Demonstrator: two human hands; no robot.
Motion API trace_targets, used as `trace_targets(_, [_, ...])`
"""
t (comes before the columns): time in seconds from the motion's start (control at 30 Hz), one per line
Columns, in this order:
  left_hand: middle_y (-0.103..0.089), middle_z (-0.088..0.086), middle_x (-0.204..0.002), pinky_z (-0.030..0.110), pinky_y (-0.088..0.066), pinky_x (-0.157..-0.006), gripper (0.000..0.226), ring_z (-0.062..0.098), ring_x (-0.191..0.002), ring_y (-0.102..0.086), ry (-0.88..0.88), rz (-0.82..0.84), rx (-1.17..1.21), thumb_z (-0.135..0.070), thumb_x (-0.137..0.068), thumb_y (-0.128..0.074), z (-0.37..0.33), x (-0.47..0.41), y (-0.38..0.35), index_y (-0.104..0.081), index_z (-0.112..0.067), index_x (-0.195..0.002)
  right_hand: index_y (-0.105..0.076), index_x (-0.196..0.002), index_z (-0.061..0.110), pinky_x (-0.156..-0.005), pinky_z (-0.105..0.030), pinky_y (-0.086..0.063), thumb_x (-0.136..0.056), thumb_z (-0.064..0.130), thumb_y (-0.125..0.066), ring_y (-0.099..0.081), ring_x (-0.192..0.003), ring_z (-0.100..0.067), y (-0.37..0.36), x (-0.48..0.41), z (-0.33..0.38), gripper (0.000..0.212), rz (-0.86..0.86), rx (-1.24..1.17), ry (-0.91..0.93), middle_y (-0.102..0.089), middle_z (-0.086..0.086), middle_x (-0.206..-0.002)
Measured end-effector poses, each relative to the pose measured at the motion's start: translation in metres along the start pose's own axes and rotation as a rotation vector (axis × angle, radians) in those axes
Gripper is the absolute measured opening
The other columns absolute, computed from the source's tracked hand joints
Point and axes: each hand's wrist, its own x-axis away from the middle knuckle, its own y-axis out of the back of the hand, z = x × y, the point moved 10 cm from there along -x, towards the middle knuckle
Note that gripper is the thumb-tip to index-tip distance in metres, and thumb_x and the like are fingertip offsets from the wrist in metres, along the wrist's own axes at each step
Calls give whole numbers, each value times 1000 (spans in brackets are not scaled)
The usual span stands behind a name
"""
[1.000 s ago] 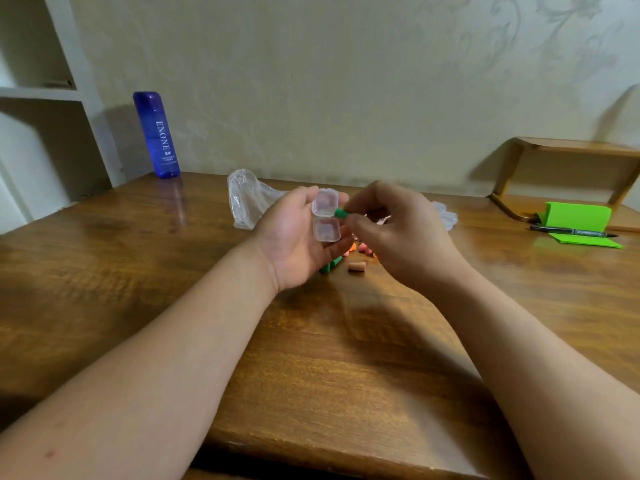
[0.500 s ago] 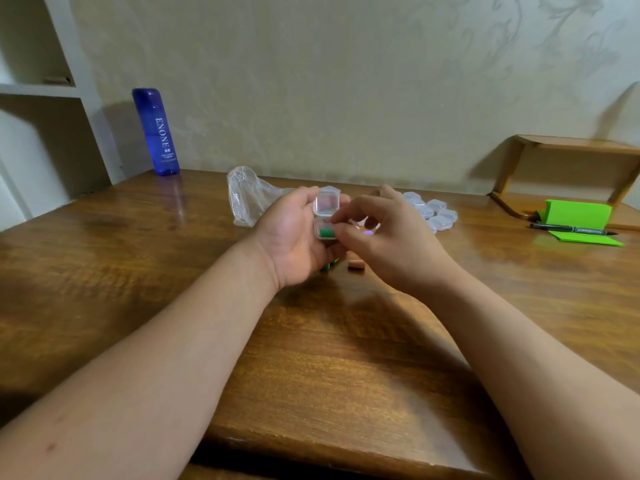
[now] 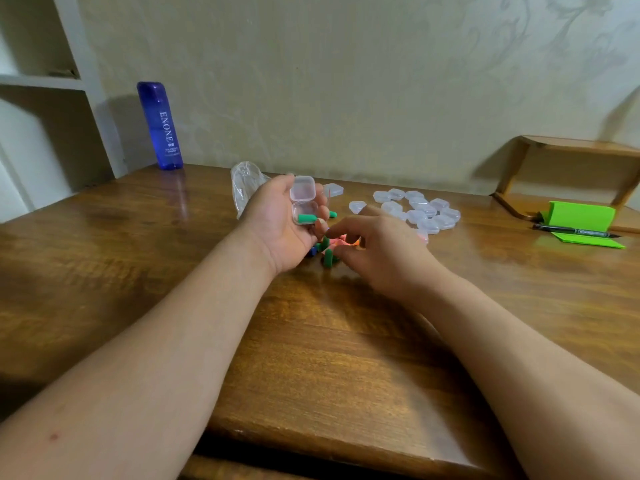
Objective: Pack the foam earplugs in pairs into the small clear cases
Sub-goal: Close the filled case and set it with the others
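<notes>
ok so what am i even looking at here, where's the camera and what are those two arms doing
There is no machine here. These are a person's two bare arms, filmed by one wide-angle camera worn on the head, looking forward and down over a wooden table.

The left hand holds a small open clear case with its lid flipped up, and one green earplug lies inside. The right hand is curled over a little pile of loose earplugs, green and pinkish. Whether it has pinched one I cannot tell.

Behind that hand lie more clear cases. Further off are a crumpled plastic bag, a blue bottle by the wall, and a green pad with a pen at the far right.
</notes>
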Motion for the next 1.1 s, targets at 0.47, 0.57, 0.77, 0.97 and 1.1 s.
trace_targets(0.47, [-65, 9, -87, 26, -50, -55, 51, 18, -72, -60, 30, -1, -50, -38, -111, -40, 6, 5, -3, -68, -2, -134, -65, -102, 22, -58, -22, -53, -95, 14, -69, -63, -69, -5, 26, 5, -17, 12, -169, -309, -171, -67, 6, -85])
trace_targets(0.57, [-65, 10, -94, 27, -53, -56, 51, 18, -75, -61, 48, 16, -87, -39, -113, -39, 12, 6, -8, -70, -4, -133, -65, -102, 22, -59, -26, -44, -92, 12, -67, -54, -62, -3, 52, 10, -25, 14, -308, -373, -194, -64, 4, -79])
trace_targets(0.77, [-63, 12, -106, 28, -52, -65, 51, 18, -72, -64, 103, 115, -177, -37, -110, -42, 27, 9, -22, -60, -6, -146, -70, -93, 22, -59, -21, -47, -91, 13, -69, -62, -68, -1, 56, 9, -11, 10, -344, -421, -130, -71, 6, -79])
trace_targets(0.97, [-59, 11, -113, 31, -51, -76, 57, 16, -77, -60, 120, 200, -171, -38, -111, -37, 33, 4, -29, -50, -5, -156, -74, -89, 32, -75, -21, -47, -91, 25, -74, -61, -99, -9, 36, 4, -3, 8, -265, -282, -81, -60, 8, -102])
trace_targets(1.1, [-60, 13, -116, 33, -51, -80, 43, 19, -82, -60, 148, 215, -171, -40, -112, -36, 36, 4, -29, -59, -12, -136, -75, -91, 31, -69, -10, -43, -92, 27, -74, -59, -99, -8, 34, 4, -5, 5, -242, -247, -97, -58, 7, -104])
